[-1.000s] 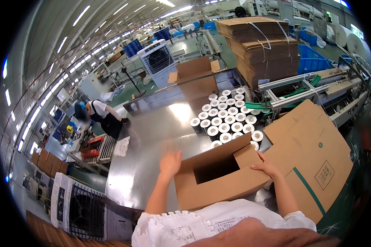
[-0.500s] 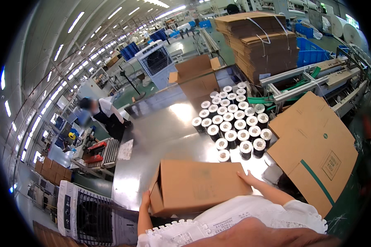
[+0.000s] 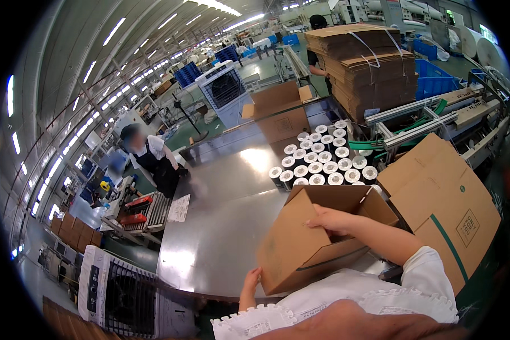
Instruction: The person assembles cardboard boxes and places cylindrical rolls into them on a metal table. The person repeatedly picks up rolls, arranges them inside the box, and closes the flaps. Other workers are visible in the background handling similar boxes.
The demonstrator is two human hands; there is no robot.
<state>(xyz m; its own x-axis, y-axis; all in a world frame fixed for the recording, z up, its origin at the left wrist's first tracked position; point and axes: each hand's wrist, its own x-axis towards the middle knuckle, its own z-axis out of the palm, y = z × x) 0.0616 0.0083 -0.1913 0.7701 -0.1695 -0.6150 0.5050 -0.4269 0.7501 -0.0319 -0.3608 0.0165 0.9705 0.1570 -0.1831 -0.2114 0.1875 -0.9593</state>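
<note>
An open cardboard box [image 3: 292, 243] stands tilted at the near side of the metal table, its opening facing up and to the right. My left hand [image 3: 252, 279] grips its lower left corner, with the fingers partly hidden. My right hand [image 3: 330, 220] reaches over the opening and holds the box's upper edge, thumb on the outside and the other fingers inside. Just behind the box stand several upright dark rolls [image 3: 330, 168] with white round tops, some partly covered by it.
Flat cardboard sheets [image 3: 430, 198] lie at the right. Another open carton [image 3: 283, 122] stands at the far edge of the metal table [image 3: 221, 215]. Tied cardboard stacks [image 3: 368, 73] rise behind a conveyor frame [image 3: 425, 124]. One co-worker [image 3: 153, 161] stands at the left, another behind the stacks.
The box has turned and shifted right, and its open side now shows. My right hand has moved from its right end to its upper edge; my left hand has moved right.
</note>
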